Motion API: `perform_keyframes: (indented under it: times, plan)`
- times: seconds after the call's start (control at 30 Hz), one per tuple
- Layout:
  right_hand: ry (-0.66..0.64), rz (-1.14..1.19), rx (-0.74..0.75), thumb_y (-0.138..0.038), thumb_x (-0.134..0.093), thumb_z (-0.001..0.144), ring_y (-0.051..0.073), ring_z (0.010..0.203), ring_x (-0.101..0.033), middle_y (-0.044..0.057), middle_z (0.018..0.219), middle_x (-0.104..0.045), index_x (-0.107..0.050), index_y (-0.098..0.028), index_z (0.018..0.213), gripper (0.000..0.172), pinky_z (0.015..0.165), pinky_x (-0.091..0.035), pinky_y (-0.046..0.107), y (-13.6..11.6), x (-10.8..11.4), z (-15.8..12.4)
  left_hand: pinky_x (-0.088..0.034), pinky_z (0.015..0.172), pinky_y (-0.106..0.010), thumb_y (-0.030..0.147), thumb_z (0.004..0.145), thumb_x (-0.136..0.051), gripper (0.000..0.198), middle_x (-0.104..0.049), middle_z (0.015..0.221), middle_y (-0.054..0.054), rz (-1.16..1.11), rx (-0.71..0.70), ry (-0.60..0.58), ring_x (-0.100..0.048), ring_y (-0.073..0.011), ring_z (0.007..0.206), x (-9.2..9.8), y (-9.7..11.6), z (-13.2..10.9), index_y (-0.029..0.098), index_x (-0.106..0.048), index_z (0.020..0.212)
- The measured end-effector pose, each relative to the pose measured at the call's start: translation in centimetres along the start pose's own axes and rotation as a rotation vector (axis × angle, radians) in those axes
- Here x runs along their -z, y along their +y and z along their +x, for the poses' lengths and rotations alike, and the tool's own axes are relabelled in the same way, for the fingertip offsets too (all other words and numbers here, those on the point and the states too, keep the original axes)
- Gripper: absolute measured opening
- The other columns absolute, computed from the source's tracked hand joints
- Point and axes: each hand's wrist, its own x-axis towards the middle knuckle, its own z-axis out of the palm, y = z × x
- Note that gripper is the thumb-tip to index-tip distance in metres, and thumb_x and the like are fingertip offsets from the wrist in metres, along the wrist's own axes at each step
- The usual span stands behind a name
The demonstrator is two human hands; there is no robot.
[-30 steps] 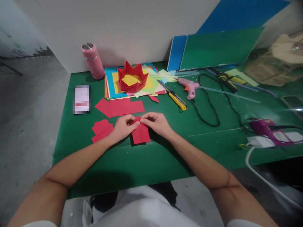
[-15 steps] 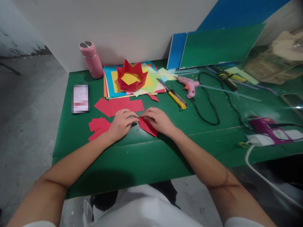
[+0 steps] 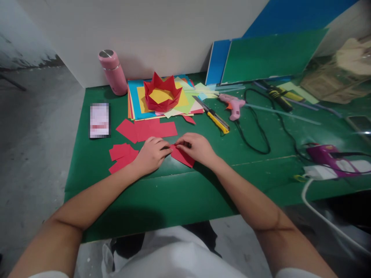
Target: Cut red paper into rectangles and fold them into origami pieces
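Between my hands a piece of folded red paper (image 3: 183,157) lies on the green tabletop, its upper left corner pinched at the fingertips. My left hand (image 3: 153,154) is closed with its fingertips at that corner. My right hand (image 3: 197,146) grips the paper's upper edge between thumb and fingers, covering part of it. Beside my left wrist are loose red paper pieces (image 3: 120,152), and behind it lie flat red paper strips (image 3: 153,129). Farther back a pointed red paper ring (image 3: 149,101) rests on a stack of coloured sheets (image 3: 133,104).
A yellow utility knife (image 3: 217,121) and a pink glue gun (image 3: 234,106) with a looping black cord lie right of the paper stack. A pink bottle (image 3: 114,75) stands at the back left. At the right are a purple-and-white power strip (image 3: 327,158) and a leaning green board (image 3: 269,58).
My left fingers have lowered slightly and moved right against the paper's corner. The right hand's fingers have bent a little more over the edge. The view has shifted slightly.
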Motion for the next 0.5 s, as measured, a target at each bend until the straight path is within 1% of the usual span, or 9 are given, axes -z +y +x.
perform_keyframes:
  times: [0.17,0.33,0.5]
  plan:
    - [0.024,0.011,0.006,-0.017,-0.062,0.084,0.016,0.071,-0.058,0.004,0.076,-0.067,-0.069,-0.02,0.081,0.008,0.067,-0.042,0.028,0.04,-0.46,0.15,-0.039,0.082,-0.037,0.013,0.093,-0.046,0.025,-0.071,0.098,-0.007,-0.027,-0.045,-0.016,-0.058,-0.02,0.092,0.01,-0.04,0.09,0.018,-0.071,0.096]
    - [0.019,-0.029,0.043,-0.02,-0.063,0.085,0.019,0.077,-0.06,0.006,0.081,-0.069,-0.071,-0.02,0.088,0.009,0.073,-0.044,0.031,0.35,-0.52,0.13,-0.043,0.081,-0.036,0.011,0.094,-0.042,0.029,-0.071,0.098,-0.007,-0.068,-0.057,-0.039,-0.06,-0.0191,0.088,-0.01,-0.2,0.07,0.017,-0.071,0.096]
    - [0.027,-0.074,0.108,-0.02,-0.06,0.087,0.019,0.08,-0.061,0.007,0.082,-0.07,-0.071,-0.019,0.085,0.012,0.074,-0.045,0.032,0.35,-0.51,0.03,-0.046,0.08,-0.037,0.012,0.094,-0.041,0.03,-0.071,0.1,-0.009,-0.069,-0.055,-0.028,-0.062,-0.0192,0.088,0.05,-0.11,0.11,0.016,-0.071,0.096]
